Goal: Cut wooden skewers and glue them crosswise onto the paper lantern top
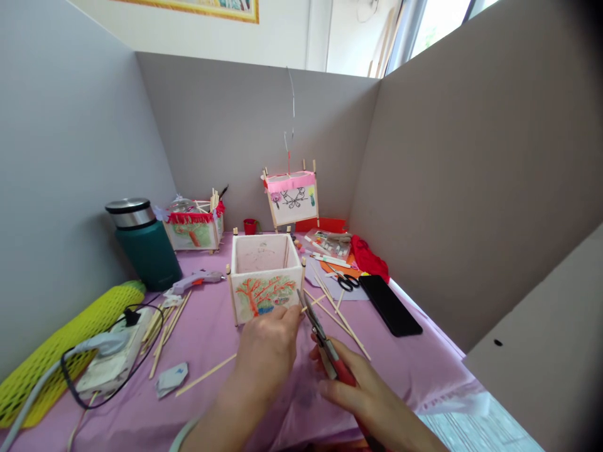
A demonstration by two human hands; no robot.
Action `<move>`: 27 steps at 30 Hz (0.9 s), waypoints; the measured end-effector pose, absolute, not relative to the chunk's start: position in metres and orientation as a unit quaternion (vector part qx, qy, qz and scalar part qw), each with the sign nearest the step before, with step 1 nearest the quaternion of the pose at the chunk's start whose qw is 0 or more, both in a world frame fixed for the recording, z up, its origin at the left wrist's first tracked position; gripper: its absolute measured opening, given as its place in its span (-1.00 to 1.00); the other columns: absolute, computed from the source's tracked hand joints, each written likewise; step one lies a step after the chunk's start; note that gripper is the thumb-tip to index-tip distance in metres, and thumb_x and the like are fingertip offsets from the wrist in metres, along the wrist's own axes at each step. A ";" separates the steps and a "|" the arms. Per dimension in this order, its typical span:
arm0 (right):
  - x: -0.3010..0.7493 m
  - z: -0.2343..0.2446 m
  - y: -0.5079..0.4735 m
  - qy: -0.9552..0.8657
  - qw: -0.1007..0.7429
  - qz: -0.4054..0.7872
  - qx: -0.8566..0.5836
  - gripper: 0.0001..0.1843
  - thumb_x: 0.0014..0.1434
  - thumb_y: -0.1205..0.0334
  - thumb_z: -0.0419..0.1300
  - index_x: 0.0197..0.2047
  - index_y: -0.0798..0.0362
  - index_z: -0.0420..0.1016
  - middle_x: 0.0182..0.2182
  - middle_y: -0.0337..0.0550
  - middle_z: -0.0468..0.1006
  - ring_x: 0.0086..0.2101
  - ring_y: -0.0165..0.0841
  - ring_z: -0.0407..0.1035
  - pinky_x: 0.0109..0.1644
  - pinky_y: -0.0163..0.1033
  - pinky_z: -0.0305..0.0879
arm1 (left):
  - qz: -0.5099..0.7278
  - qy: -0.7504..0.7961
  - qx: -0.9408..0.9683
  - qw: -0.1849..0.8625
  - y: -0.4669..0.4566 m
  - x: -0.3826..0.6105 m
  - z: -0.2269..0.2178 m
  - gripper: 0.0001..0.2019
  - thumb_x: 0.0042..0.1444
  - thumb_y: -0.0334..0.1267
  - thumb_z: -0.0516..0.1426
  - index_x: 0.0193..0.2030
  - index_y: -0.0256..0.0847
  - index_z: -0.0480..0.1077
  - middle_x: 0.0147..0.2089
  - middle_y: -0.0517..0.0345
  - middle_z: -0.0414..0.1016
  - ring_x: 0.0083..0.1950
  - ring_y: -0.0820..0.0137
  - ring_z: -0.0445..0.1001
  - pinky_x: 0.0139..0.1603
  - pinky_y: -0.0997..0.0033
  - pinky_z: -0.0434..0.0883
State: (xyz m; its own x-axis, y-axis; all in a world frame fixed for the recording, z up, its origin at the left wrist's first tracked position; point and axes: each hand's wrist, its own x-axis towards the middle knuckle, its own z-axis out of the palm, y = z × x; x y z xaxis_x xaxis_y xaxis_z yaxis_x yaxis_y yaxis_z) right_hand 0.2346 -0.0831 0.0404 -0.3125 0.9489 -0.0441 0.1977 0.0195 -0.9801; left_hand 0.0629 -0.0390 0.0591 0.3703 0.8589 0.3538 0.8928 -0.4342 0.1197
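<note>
Basically, a paper lantern box (265, 282) is seen mid-table (207, 342).
Its near right corner is touched by the loosely curled left hand (266, 351); a red-handled tool (325, 345) is gripped in the right hand (367, 395), tips beside that corner.

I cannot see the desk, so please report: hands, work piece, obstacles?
Left hand touches square white paper lantern with orange tree drawing. Right hand grips red-handled metal pliers. Thin wooden sticks lie beside.

Tree-painted lantern box (265, 276) stands upright, red-handled cutters (325, 342) at its corner.
</note>
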 end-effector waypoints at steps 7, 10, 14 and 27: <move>0.233 0.043 -0.082 -0.627 0.356 0.513 -0.467 -0.64 -0.06 0.38 0.13 -0.12 0.06 0.41 -0.25 -0.21 0.43 -0.18 -0.27 0.30 -0.08 -0.20 0.20 | -0.168 -0.533 -0.829 -0.015 -0.038 0.062 0.071 -0.74 0.26 -0.38 -0.07 -0.23 -0.18 0.44 -0.31 0.06 0.56 -0.29 0.22 0.55 -0.33 0.34 0.35; 0.232 0.040 -0.081 -0.633 0.366 0.500 -0.464 -0.70 -0.09 0.43 0.09 -0.22 0.06 0.38 -0.33 -0.26 0.38 -0.27 -0.33 0.27 -0.16 -0.25 0.18 | -0.174 -0.533 -0.828 -0.022 -0.037 0.062 0.071 -0.74 0.27 -0.38 -0.08 -0.22 -0.19 0.44 -0.29 0.05 0.57 -0.26 0.21 0.56 -0.30 0.32 0.37; 0.231 0.035 -0.078 -0.644 0.369 0.479 -0.470 -0.78 -0.11 0.46 0.06 -0.33 0.06 0.31 -0.43 -0.31 0.30 -0.38 -0.39 0.19 -0.29 -0.29 0.12 | -0.173 -0.530 -0.830 -0.007 -0.037 0.064 0.068 -0.75 0.27 -0.37 -0.08 -0.23 -0.18 0.43 -0.29 0.08 0.56 -0.27 0.21 0.55 -0.30 0.31 0.37; 0.239 0.031 -0.075 -0.623 0.340 0.529 -0.466 -0.68 -0.03 0.37 0.14 -0.14 0.03 0.39 -0.27 -0.25 0.41 -0.25 -0.33 0.29 -0.19 -0.26 0.19 | -0.204 -0.531 -0.820 -0.069 -0.034 0.060 0.068 -0.71 0.27 -0.33 -0.11 -0.27 -0.21 0.43 -0.34 0.01 0.56 -0.32 0.22 0.53 -0.36 0.34 0.27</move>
